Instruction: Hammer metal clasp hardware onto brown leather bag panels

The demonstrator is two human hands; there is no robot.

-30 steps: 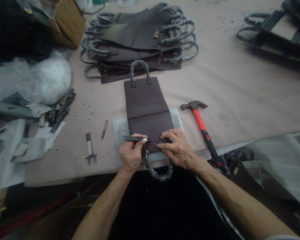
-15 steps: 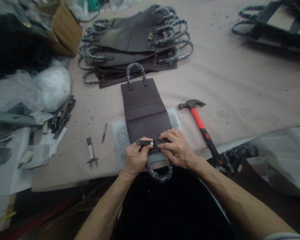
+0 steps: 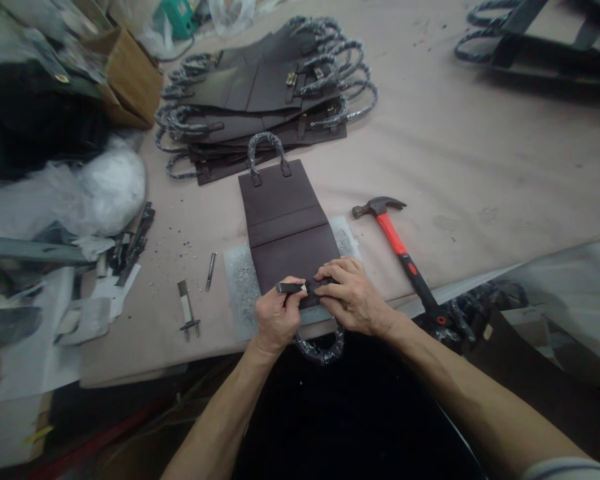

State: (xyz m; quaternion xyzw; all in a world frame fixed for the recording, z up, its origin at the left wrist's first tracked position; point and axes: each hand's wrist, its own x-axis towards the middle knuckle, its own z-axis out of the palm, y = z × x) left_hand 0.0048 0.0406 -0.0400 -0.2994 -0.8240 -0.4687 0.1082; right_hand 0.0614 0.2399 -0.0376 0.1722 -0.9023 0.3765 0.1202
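A dark brown leather panel (image 3: 293, 223) with two wrapped handles lies on a speckled grey slab (image 3: 241, 283) at the table's near edge. My left hand (image 3: 279, 312) is closed on a short dark tool (image 3: 290, 288) with a pale tip, held low over the panel's near end. Beside it, my right hand (image 3: 350, 293) rests on the same end, its fingers bent and pressed at a small dark strap-like piece that they largely hide. The near wrapped handle (image 3: 323, 350) hangs below both hands, over the edge.
A claw hammer (image 3: 394, 237) lies to the right. On the left are a punch rod (image 3: 211, 271), a pronged tool (image 3: 187, 307) and plastic wrap (image 3: 113, 177). Stacked leather panels (image 3: 260, 83) sit behind; more bag pieces (image 3: 545, 57) lie far right.
The view has shifted slightly, so table items appear moved a little. Both hands stay at the panel's near end, with the dark tool still in my left hand.
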